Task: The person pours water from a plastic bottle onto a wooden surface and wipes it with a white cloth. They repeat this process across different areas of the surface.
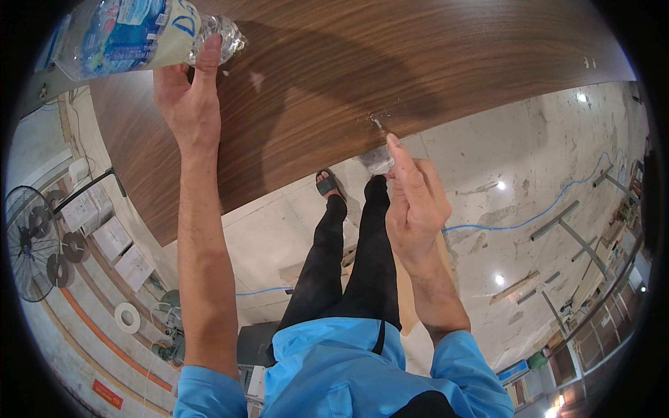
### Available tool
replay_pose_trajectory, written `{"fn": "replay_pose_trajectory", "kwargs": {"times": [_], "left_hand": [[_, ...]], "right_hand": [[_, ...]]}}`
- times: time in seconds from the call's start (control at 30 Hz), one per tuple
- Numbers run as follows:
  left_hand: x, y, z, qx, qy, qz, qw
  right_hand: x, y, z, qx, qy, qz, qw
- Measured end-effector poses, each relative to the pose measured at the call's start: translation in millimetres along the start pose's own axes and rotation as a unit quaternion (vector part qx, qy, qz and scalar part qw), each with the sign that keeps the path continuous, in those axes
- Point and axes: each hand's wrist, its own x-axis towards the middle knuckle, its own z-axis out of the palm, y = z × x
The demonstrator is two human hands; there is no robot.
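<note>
At the upper left my left hand [188,104] is closed round the neck end of a clear plastic bottle [132,38]. The bottle has a blue label and a pale band with blue handwriting. It is tipped sideways over the wood-grain tabletop [306,83], neck end to the right. My right hand [417,198] is closed at the tabletop's near edge, thumb and fingers pinched together. Between them shows a small see-through piece [378,161], blurred, its kind unclear. Just beyond the fingertips, small wet-looking specks [376,120] lie on the wood.
A black standing fan [31,240] is at the far left, near a white tape roll [127,318] and several papers. A blue hose [516,226] runs over the worn floor at right. Metal bars [557,221] and wood pieces lie there too.
</note>
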Motion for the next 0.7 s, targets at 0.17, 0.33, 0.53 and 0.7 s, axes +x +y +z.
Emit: {"fn": "replay_pose_trajectory", "kwargs": {"times": [0.17,0.33,0.53,0.7], "left_hand": [[3.1,-3.5,2.6,-0.013,-0.006,0.004,1.0],[2.0,-2.6,1.7,-0.012,-0.01,0.002,1.0],[3.1,-2.5,1.9,-0.033,-0.008,-0.018,0.999],[2.7,-2.7,3.1,-0.01,0.004,0.009,1.0]], "right_hand": [[1.7,6.9,6.5,-0.016,0.012,-0.011,1.0],[-2.1,2.3,6.3,-0.04,0.045,0.018,0.998],[0.4,1.4,3.6,-0.006,-0.04,-0.034,0.999],[2.1,2.3,3.8,-0.026,0.007,0.01,1.0]]}}
